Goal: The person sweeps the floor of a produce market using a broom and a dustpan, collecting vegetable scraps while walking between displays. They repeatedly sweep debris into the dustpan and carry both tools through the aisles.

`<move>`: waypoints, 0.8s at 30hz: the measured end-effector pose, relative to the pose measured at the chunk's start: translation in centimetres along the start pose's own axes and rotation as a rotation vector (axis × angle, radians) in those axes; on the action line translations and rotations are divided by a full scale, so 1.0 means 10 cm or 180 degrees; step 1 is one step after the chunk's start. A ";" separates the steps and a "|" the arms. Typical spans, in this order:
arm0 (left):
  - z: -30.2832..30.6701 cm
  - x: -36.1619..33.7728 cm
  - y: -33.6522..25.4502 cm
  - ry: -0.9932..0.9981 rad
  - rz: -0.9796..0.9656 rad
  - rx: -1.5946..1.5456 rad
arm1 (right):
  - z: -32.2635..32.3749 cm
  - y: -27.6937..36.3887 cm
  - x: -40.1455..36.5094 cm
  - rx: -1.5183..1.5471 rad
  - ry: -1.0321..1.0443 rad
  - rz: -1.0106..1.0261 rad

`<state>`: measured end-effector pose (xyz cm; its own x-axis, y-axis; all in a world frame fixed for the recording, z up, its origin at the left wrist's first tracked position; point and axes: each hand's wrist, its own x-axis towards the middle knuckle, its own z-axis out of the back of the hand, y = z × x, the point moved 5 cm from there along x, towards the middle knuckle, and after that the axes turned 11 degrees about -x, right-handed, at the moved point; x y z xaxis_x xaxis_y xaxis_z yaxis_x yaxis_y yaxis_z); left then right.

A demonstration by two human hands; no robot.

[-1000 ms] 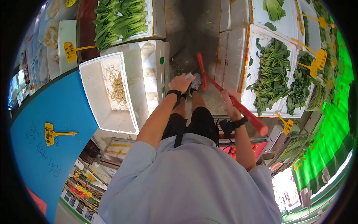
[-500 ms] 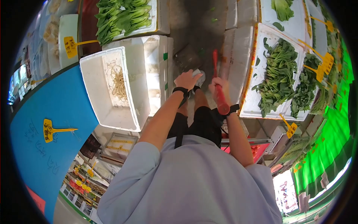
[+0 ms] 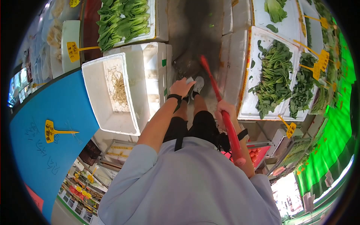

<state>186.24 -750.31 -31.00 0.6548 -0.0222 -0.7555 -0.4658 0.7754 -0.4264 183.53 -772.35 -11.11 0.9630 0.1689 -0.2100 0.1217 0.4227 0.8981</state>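
The red pole (image 3: 228, 131) is in R hand (image 3: 225, 111), over the aisle floor (image 3: 191, 35) & in front of the person's body. Its long axis goes slantwise: thin end points up & a bit to L, away from the person; thick round end points down, near the R forearm (image 3: 243, 150).

To L of it is a white foam box (image 3: 108, 125) w/ dry strands (image 3: 119, 88) inside, and behind this box, leafy greens (image 3: 123, 26). To R is a foam tray (image 3: 251, 108) w/ dark greens (image 3: 275, 77), its edge apart from the pole. Shoe (image 3: 198, 84) is close to the thin part. Boxes stand on both sides, so the space is narrow.

R hand is closed around the middle part of the pole, forearm coming from lower R, w/ black wrist strap (image 3: 243, 134). L hand (image 3: 180, 87) reaches forward, closed on a small pale item (image 3: 190, 80); exact kind I cannot tell.
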 end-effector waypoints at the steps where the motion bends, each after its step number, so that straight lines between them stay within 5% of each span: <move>1: 0.01 -0.05 0.00 0.0018 -0.0013 0.0025 | 0.01 0.03 0.00 0.0140 -0.0113 -0.0164; 7: -0.07 -0.03 -0.05 -0.0114 -0.0193 0.0004 | -0.32 -0.31 0.45 -0.0141 -0.0384 -0.0150; 13: -0.25 0.21 -0.07 0.0128 -0.0064 0.0319 | -0.83 -0.54 0.80 -0.0001 0.0609 -0.0091; 24: -0.06 0.03 -0.05 0.0074 -0.0085 0.0035 | -0.12 -0.15 0.13 0.0118 0.0546 0.0071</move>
<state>186.31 -751.13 -31.31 0.6528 -0.0575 -0.7553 -0.4417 0.7811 -0.4412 184.33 -771.66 -13.19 0.9107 0.3287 -0.2501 0.1127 0.3847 0.9161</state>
